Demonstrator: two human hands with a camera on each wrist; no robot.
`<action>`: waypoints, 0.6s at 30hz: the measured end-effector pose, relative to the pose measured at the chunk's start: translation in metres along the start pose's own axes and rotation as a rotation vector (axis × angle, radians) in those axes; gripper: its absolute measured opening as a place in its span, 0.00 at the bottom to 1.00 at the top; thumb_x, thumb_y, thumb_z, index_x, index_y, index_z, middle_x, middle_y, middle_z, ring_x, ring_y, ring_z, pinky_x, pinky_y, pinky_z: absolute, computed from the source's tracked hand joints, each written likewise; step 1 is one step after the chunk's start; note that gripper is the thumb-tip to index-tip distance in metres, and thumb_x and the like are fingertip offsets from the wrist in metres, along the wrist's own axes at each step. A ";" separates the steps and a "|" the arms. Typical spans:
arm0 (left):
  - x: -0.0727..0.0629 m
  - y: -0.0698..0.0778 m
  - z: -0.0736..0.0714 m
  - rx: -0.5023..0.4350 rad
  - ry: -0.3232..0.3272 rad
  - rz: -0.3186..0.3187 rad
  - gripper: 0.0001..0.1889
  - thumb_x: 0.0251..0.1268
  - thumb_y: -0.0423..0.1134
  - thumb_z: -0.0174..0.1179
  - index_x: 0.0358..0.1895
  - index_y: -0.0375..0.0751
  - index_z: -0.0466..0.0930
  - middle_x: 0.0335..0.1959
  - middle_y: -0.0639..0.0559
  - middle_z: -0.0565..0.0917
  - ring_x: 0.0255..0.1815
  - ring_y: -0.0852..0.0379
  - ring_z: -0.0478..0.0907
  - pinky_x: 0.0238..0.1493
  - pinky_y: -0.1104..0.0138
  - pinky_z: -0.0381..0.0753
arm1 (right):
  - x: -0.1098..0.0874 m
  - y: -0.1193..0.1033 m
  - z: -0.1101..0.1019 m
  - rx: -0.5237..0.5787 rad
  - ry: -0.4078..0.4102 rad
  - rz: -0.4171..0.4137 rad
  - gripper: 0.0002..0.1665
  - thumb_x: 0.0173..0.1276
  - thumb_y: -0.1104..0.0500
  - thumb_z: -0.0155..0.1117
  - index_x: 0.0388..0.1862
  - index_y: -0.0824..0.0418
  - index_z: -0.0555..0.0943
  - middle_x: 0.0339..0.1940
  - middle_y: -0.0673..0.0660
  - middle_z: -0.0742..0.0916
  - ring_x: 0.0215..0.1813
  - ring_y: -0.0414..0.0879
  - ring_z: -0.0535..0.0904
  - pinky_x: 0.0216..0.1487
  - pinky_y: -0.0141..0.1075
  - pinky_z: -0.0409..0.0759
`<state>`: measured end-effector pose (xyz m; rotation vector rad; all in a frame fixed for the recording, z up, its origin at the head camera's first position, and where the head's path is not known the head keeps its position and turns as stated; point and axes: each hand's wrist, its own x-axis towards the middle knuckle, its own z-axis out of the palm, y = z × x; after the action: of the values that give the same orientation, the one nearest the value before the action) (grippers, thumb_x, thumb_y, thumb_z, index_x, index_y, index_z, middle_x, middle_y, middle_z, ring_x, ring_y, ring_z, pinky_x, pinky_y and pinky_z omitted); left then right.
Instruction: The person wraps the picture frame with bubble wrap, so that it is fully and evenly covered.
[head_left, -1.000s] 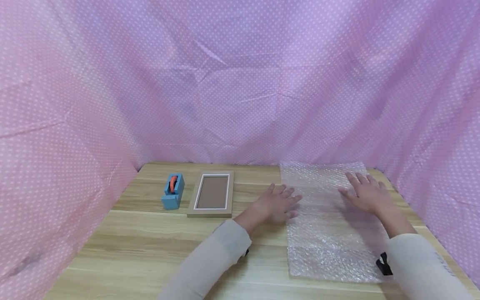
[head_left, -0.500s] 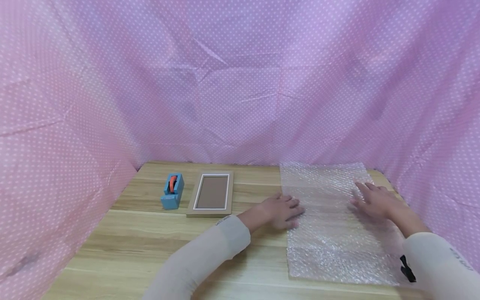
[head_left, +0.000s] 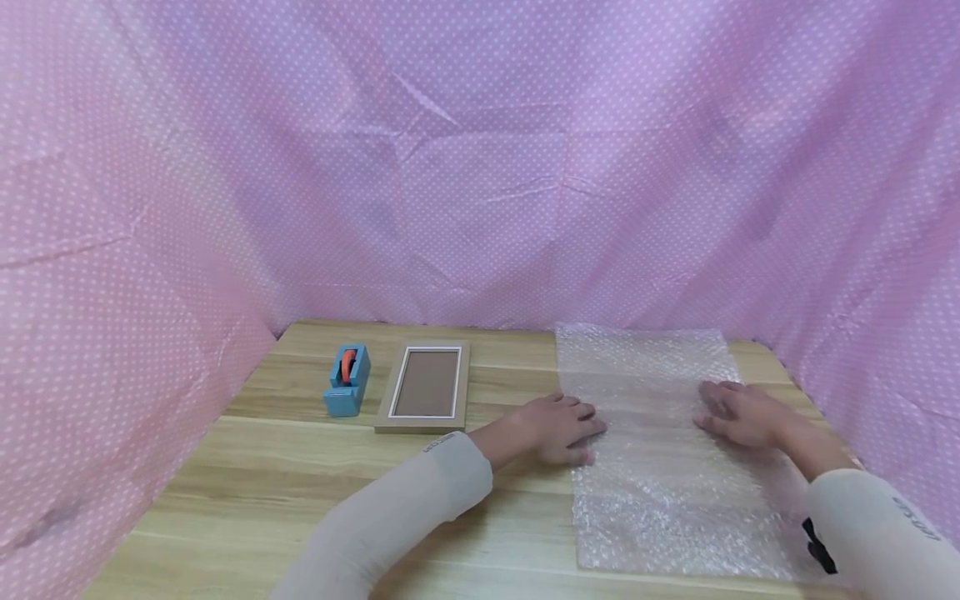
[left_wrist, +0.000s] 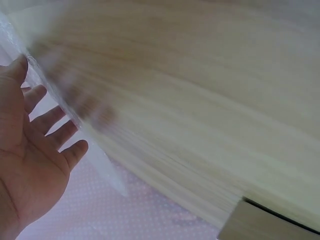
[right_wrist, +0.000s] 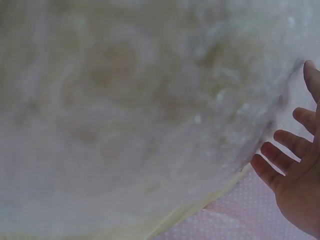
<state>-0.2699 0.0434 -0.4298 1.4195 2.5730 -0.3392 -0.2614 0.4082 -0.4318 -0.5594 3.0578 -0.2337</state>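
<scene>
A clear sheet of bubble wrap (head_left: 645, 492) lies flat on the right part of the wooden table. My left hand (head_left: 561, 429) is at its left edge, fingers extended and fingertips over the wrap. In the left wrist view the left fingers (left_wrist: 47, 120) are spread along the sheet's edge, with nothing gripped. My right hand (head_left: 750, 417) is low over the right side of the sheet, its fingers slightly bent. From the right wrist view the right fingers (right_wrist: 280, 150) are apart and hold nothing; whether they touch the wrap I cannot tell.
A wooden picture frame (head_left: 384, 408) with a white inner border lies left of my left hand. Farther left stands a blue tape dispenser (head_left: 343, 402) with an orange roll. Pink dotted cloth (head_left: 480, 208) hangs behind and at both sides of the table (head_left: 300, 475).
Both hands have come down and a little nearer to me over the bubble wrap. My right hand moved right, then slightly back left, and its fingers are more bent than before.
</scene>
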 end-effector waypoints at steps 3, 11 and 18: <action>-0.005 -0.001 0.000 0.031 0.019 0.021 0.37 0.77 0.70 0.37 0.83 0.60 0.53 0.82 0.53 0.57 0.82 0.52 0.54 0.81 0.55 0.52 | 0.001 -0.002 0.004 -0.005 -0.004 -0.013 0.43 0.74 0.41 0.64 0.69 0.76 0.71 0.63 0.83 0.75 0.62 0.82 0.71 0.61 0.71 0.69; -0.020 0.001 0.002 0.067 0.065 0.042 0.38 0.76 0.71 0.38 0.81 0.56 0.58 0.78 0.51 0.64 0.78 0.50 0.61 0.78 0.59 0.58 | 0.008 -0.013 0.003 -0.019 -0.007 -0.049 0.41 0.72 0.41 0.65 0.67 0.74 0.74 0.62 0.82 0.76 0.61 0.82 0.72 0.61 0.71 0.69; -0.033 0.006 0.008 0.065 0.094 0.049 0.38 0.75 0.71 0.39 0.79 0.55 0.61 0.73 0.52 0.69 0.73 0.52 0.67 0.72 0.62 0.69 | 0.013 -0.025 0.003 -0.003 -0.015 -0.071 0.40 0.72 0.42 0.66 0.67 0.73 0.74 0.63 0.80 0.77 0.62 0.82 0.71 0.61 0.71 0.69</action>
<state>-0.2472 0.0177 -0.4294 1.5538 2.6185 -0.3600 -0.2645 0.3802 -0.4308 -0.6683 3.0273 -0.2247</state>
